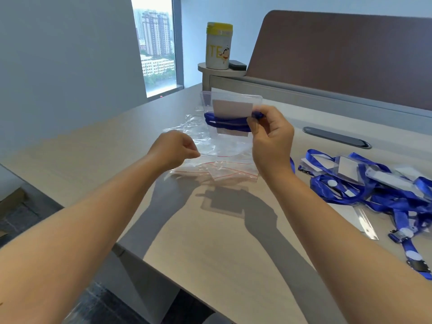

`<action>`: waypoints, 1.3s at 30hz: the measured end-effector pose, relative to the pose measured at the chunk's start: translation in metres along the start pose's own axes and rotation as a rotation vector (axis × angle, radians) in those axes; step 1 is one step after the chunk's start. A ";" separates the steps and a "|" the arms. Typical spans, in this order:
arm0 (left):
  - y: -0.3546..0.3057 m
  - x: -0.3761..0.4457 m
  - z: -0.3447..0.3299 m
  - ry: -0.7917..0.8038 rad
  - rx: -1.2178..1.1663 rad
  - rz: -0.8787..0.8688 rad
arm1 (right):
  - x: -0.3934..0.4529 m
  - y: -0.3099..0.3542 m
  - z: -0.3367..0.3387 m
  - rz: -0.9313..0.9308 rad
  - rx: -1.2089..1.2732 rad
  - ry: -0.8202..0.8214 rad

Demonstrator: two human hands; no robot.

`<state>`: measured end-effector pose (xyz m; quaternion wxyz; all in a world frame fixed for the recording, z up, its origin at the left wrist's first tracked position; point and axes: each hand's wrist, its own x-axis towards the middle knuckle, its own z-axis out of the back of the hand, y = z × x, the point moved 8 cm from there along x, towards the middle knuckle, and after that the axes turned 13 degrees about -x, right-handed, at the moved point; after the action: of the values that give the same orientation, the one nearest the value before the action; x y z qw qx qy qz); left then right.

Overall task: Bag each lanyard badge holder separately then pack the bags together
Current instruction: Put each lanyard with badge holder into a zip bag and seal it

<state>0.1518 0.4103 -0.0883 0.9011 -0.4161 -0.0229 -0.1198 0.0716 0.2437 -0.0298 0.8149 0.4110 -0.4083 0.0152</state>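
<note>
My right hand pinches a clear badge holder with a white card inside and its blue lanyard wound around it, held up above the table. My left hand is closed on the edge of a clear zip bag whose mouth hangs just below the holder. More clear zip bags with red seal lines lie flat beneath my hands. A tangled pile of blue lanyards with badge holders sits on the table to the right.
The light wood table has its near edge at lower left. A white canister with a yellow lid and a dark small object stand on a ledge behind. A brown partition and a grey cable slot run along the back right.
</note>
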 end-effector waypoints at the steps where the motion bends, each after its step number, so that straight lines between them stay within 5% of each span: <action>1: -0.001 0.000 0.004 0.006 -0.011 0.004 | 0.002 0.004 -0.002 0.031 -0.012 0.006; 9: -0.010 0.000 0.028 -0.041 -0.307 0.060 | 0.001 0.014 -0.005 0.215 -0.196 0.117; 14: -0.025 -0.001 0.032 -0.020 -0.498 0.052 | 0.007 0.002 -0.007 0.123 -0.300 0.200; 21: -0.037 -0.004 0.019 0.260 -0.595 0.075 | 0.020 -0.004 0.005 -0.032 -0.221 0.186; 24: -0.043 0.001 0.023 0.165 -0.478 -0.034 | 0.023 -0.008 0.007 -0.095 -0.134 0.197; 32: -0.046 0.011 0.042 0.043 -0.735 -0.088 | 0.036 -0.008 0.027 -0.100 -0.107 0.077; 39: -0.056 0.013 0.041 -0.001 -0.743 -0.101 | 0.034 -0.002 0.001 -0.064 -0.205 0.342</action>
<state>0.1542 0.4040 -0.0179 0.6817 -0.7130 0.0014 -0.1640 0.0940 0.2315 -0.0077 0.9100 0.3303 -0.2499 0.0174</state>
